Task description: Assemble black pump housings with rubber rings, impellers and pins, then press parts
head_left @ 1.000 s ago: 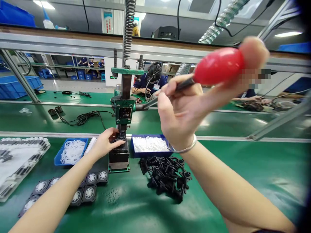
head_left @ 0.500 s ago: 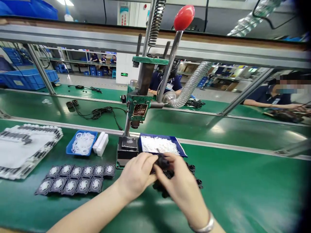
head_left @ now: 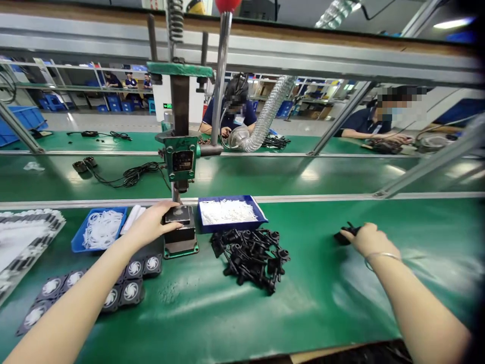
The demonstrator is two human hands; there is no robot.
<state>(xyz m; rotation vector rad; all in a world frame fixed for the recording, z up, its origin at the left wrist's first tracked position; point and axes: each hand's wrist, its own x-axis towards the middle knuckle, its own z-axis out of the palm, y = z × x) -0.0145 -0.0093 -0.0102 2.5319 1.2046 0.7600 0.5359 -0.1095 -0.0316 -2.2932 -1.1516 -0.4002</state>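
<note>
My left hand [head_left: 149, 223] reaches to the block at the base of the green hand press [head_left: 181, 161], fingers pinched on a small part on the die [head_left: 178, 214]. My right hand [head_left: 367, 238] is stretched far right on the green table, fingers closed on a black plastic part [head_left: 345, 234] that rests on the table. A heap of black plastic parts [head_left: 250, 257] lies in front of the press. The press lever with its red knob [head_left: 226, 4] stands upright.
A blue tray of white pins [head_left: 227, 212] sits right of the press, a blue tray of white rings [head_left: 99, 228] left of it. Black fan-like pieces [head_left: 131, 280] lie in rows at the left. Other people sit beyond the conveyor [head_left: 265, 177].
Both hands were together at the black heap; now the left has gone to the press die and the right has swung far right with a black part.
</note>
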